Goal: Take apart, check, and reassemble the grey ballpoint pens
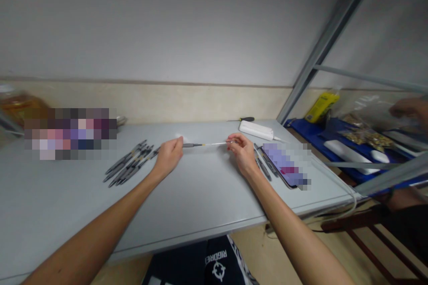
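My left hand is closed around the grey barrel of a pen, held just above the grey table. My right hand pinches the thin pale refill that sticks out of the barrel's tip. The two hands are held apart, with the refill stretched level between them. A pile of several grey pens lies to the left of my left hand. A few more dark pen parts lie just right of my right hand.
A phone lies at the table's right end. Behind it are a white power adapter and a black-handled screwdriver. A blue tray with parts sits on a metal rack at right, where another person's hand reaches.
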Tool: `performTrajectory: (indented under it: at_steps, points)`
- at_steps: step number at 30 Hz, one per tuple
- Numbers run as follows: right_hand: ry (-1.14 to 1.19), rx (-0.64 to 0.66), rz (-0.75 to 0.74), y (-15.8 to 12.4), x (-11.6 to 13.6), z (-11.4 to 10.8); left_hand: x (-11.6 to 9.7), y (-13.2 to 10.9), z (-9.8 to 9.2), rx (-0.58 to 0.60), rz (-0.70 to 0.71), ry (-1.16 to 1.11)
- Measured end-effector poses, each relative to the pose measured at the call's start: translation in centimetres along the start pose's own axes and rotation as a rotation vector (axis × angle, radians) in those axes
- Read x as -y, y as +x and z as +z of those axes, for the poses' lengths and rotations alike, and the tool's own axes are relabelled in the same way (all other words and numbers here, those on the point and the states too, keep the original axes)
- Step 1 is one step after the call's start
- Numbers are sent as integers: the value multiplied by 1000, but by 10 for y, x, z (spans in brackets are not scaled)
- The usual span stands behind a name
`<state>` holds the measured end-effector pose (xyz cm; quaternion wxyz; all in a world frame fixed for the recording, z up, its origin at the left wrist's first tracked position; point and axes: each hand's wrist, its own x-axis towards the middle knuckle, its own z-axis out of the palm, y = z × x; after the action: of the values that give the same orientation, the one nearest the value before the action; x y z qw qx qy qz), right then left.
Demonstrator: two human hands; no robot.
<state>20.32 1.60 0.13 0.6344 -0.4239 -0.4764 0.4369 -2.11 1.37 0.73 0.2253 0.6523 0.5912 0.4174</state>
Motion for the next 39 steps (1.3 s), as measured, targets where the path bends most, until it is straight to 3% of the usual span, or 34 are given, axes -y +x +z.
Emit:
performTrajectory:
  at_steps: [10, 15, 21, 26, 33, 39]
  points:
    - [-30, 154, -20, -8, -4, 8, -4, -5, 7, 118, -25, -183]
    - [-119, 161, -3, -9, -3, 8, -4, -6, 9, 185, 3, -321]
    - [-48, 179, 74, -12, 0, 10, 0, -3, 7, 145, 45, -418]
    - [-21, 232, 194, -15, 1, 13, 6, -1, 10, 180, 45, -539]
    - [117, 246, 150, -10, 2, 10, 8, 0, 13, 151, -57, -635]
    - [-181, 243, 187, -12, 1, 10, 6, -1, 13, 163, -66, -669]
